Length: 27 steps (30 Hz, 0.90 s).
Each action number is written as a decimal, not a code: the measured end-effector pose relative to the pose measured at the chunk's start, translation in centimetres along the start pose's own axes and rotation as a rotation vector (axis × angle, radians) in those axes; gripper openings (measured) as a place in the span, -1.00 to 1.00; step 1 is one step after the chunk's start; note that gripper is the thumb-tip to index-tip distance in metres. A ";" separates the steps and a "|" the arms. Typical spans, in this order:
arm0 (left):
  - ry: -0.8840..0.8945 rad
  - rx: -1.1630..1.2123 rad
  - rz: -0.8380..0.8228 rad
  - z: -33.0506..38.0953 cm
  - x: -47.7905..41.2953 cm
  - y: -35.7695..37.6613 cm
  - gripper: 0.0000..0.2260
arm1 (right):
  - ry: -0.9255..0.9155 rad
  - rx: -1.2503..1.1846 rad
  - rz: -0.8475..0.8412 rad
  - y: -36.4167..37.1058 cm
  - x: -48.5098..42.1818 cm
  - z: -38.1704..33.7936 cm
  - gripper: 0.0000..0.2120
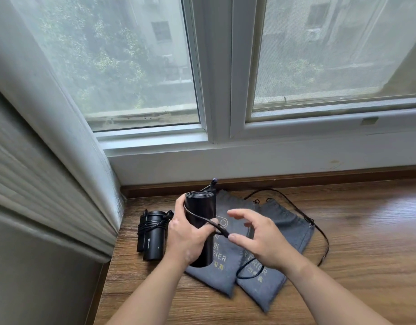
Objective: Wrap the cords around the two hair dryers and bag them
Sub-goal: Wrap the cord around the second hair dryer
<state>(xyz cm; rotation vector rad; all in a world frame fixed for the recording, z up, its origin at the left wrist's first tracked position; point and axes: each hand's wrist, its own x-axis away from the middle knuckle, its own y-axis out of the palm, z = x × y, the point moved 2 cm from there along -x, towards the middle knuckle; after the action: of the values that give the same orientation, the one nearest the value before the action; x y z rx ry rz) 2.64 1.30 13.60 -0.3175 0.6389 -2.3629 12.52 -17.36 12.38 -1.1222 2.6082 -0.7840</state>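
- One wooden ledge [366, 231] holds everything, so I'll place the lot relative to the left bag [216, 270], the grey drawstring pouch lying flat on it.
- Right bag [286, 231] is the same kind, touching the left bag's right edge and overlapping it a bit. Neither mouth looks opened up yet.
- Held dryer [200, 214] is the black barrel, roughly upright and lifted over the left bag's left side. It has only one diagonal turn of cord across it, so my guess is the wrap has barely begun.
- Wrapped dryer [155, 235] lies on the wood just left of the left bag, its cord already coiled round it. That one looks ready to bag.
- Left hand [186, 235] is clamped round the held dryer's barrel, over the left bag's left edge.
- Right hand [261, 240] hangs over the seam between the bags, fingers spread. The thumb tip touches the cord, and I see no pinch.
- Cord [220, 230] leaves the barrel toward that thumb, and the long slack loops out past the right bag, well away from the left bag.
- To do this well, I'd pinch the cord close to the barrel, keep light tension, lay turns side by side, and feed the slack in so it doesn't drag the bags.
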 end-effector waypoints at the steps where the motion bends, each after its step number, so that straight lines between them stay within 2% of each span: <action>1: 0.003 0.005 -0.001 0.1 -0.1 -0.1 -0.14 | 0.042 -0.014 -0.065 0.3 -0.1 0.3 -0.42; 3: -0.002 0.021 -0.001 0.2 -0.3 -0.2 -0.16 | 0.122 -0.089 -0.194 1.0 -0.3 0.7 -0.35; 4: -0.007 0.026 0.003 0.1 -0.5 -0.2 -0.17 | 0.151 -0.123 -0.229 1.1 -0.4 0.8 -0.38; 7: -0.011 0.026 0.017 -0.2 -0.8 -0.8 -0.19 | 0.149 -0.137 -0.244 1.1 -0.7 0.8 -0.69; 10: -0.013 0.019 0.037 -0.7 -1.3 -1.7 -0.29 | 0.140 -0.201 -0.146 0.3 -0.9 1.9 -0.90; 12: -0.032 0.023 0.031 -1.1 -1.5 -2.6 -0.29 | 0.166 -0.257 -0.029 -1.2 -1.1 3.2 -0.91; 15: -0.095 0.010 0.009 -2.9 -1.6 -3.6 -0.19 | 0.221 -0.256 0.070 -3.4 -1.3 4.9 -0.93; 22: -0.193 -0.021 -0.039 -6.3 -1.4 -5.6 -0.28 | 0.360 0.133 0.135 -6.8 -1.8 9.1 -0.84; 25: -0.201 -0.021 -0.079 -7.1 -1.5 -6.1 -0.31 | 0.346 0.237 0.028 -7.2 -1.9 10.0 -0.92; 27: -0.195 -0.016 -0.096 -7.3 -1.3 -5.9 -0.36 | 0.326 0.324 -0.036 -7.0 -2.1 10.4 -0.85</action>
<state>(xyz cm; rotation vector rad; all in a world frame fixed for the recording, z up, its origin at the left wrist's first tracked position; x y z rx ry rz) -2.30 8.69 10.34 -0.5898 0.5613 -2.3798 22.14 -23.97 7.42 -1.0200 2.5747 -1.4439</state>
